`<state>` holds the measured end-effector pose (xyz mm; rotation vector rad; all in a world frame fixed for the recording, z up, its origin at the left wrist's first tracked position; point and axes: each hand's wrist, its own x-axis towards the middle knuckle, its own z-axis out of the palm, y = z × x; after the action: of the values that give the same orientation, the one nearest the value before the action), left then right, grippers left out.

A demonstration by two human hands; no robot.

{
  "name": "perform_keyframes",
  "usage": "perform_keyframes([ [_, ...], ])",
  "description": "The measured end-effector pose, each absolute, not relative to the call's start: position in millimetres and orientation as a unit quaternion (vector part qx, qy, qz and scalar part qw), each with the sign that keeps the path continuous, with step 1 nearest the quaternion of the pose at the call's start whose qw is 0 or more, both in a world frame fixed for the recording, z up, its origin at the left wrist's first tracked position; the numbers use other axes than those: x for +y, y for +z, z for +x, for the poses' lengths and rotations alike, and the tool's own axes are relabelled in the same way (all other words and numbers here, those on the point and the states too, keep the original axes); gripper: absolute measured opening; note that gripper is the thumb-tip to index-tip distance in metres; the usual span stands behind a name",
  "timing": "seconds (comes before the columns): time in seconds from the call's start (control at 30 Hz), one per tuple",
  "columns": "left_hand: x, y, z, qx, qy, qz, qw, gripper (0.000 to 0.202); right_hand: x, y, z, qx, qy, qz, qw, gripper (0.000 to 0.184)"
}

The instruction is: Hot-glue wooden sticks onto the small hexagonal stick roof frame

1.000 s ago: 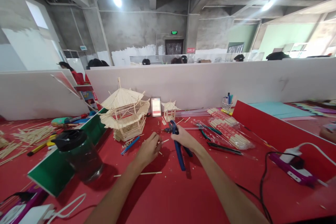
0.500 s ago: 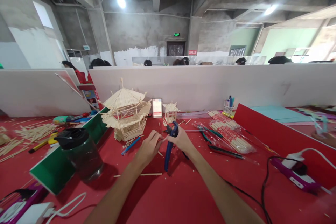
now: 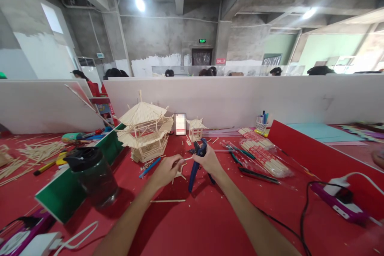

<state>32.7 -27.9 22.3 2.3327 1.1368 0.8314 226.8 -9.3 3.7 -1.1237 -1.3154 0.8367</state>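
Note:
My right hand [image 3: 209,161] is closed around a blue-handled cutter [image 3: 194,177], its head up and a long handle slanting down. My left hand [image 3: 169,171] pinches a thin wooden stick [image 3: 188,159] that reaches toward the cutter. Below the left fingers lies a small frame of sticks [image 3: 179,175], partly covered by that hand. Behind the cutter, a dark nozzle [image 3: 190,151] points left; the rest of that tool is mostly hidden. A single loose stick [image 3: 168,201] lies nearer me, beside my left forearm.
A large stick pavilion [image 3: 145,132] and a smaller one [image 3: 196,129] stand at the back. Left are a dark bottle [image 3: 93,180] and green divider [image 3: 57,198]. Right are bagged sticks [image 3: 265,154], black-handled pliers [image 3: 259,175], a cable [image 3: 301,212] and a purple power strip [image 3: 339,206].
My left hand has shifted slightly left and down, uncovering more of the small stick frame. The cutter has moved slightly right in my right hand. My left forearm covers more of the loose stick.

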Motion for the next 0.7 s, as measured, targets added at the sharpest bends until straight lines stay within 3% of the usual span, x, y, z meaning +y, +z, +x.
perform_keyframes([
  [0.13, -17, 22, 24, 0.413, 0.343, 0.808, 0.243, 0.041, -13, 5, 226, -0.556, 0.381, -0.465, 0.575, 0.034],
  [0.37, -3, 22, 6, 0.428, 0.434, 0.746, 0.267, 0.038, -14, 6, 226, -0.468, 0.486, -0.342, 0.654, 0.029],
  [0.7, -8, 18, 19, 0.428, 0.437, 0.741, 0.278, 0.036, -14, 3, 227, -0.494, 0.575, -0.416, 0.502, 0.037],
])
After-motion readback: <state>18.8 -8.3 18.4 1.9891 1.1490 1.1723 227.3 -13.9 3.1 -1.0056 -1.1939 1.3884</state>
